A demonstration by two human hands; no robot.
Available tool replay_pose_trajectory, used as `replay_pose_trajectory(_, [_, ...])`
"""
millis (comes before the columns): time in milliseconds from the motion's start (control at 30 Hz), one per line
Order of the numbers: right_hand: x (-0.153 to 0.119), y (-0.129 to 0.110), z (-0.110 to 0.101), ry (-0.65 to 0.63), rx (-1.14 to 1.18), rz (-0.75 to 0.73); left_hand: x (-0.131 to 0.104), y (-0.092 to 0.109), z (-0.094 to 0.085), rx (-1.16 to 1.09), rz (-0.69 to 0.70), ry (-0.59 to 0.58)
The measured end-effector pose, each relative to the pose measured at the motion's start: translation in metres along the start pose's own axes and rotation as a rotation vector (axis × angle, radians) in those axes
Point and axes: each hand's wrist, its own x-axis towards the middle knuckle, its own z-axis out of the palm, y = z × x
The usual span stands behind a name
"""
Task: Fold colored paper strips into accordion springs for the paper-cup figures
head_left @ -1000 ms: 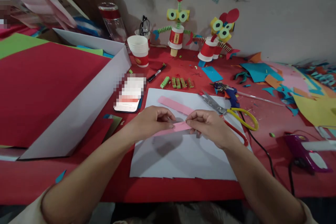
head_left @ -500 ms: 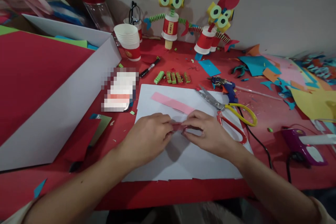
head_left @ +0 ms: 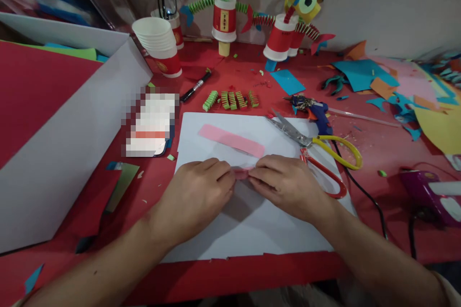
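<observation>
Between my two hands is a small pink paper strip [head_left: 242,173], pinched at both ends and partly hidden by the fingers. My left hand [head_left: 203,196] is closed on its left end. My right hand [head_left: 288,184] grips the right end between thumb and fingers. Both hands are over a white sheet [head_left: 248,235]. Just beyond them a longer pink strip [head_left: 230,140] lies flat on the sheet. Scissors [head_left: 306,141] with one yellow and one red handle lie open beside my right hand. Several folded green and red paper springs [head_left: 232,100] sit past the sheet's far edge.
Left are a white box [head_left: 90,120], a blurred-out phone [head_left: 151,124] and stacked paper cups [head_left: 156,45]. Paper-cup figures [head_left: 225,19] stand along the wall. A blue glue gun [head_left: 320,115], pliers [head_left: 335,85], paper scraps [head_left: 363,74] and a purple device [head_left: 428,196] lie right.
The right fingers have closed together on the pink strip; the gap between thumb and fingers is gone. The camera view has shifted a little, and the objects on the table stay in place.
</observation>
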Motion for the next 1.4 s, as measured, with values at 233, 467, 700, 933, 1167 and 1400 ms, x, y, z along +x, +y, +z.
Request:
replay_pose_trajectory(233, [0.0,-0.003,0.005,0.003,0.06,0.081,0.002,0.002,0.001,0.02,-0.051,-0.029])
replay_pose_trajectory(467, [0.006,-0.009,0.006,0.066,0.38,0.35,0.004,0.008,0.005,-0.085,-0.257,0.017])
replay_pose_trajectory(700, [0.011,-0.012,0.004,0.078,0.387,0.425,0.005,0.011,0.005,-0.196,-0.397,0.057])
replay_pose_trajectory(933, [0.014,-0.011,0.002,0.062,0.404,0.454,0.006,0.012,0.004,-0.223,-0.446,0.044])
replay_pose_trajectory(1167, [0.013,-0.006,0.004,0.083,0.405,0.412,0.008,0.009,0.004,-0.254,-0.464,0.068])
replay_pose_trajectory(1400, [0.009,-0.007,0.005,0.108,0.358,0.375,0.01,0.005,0.005,-0.321,-0.496,0.038])
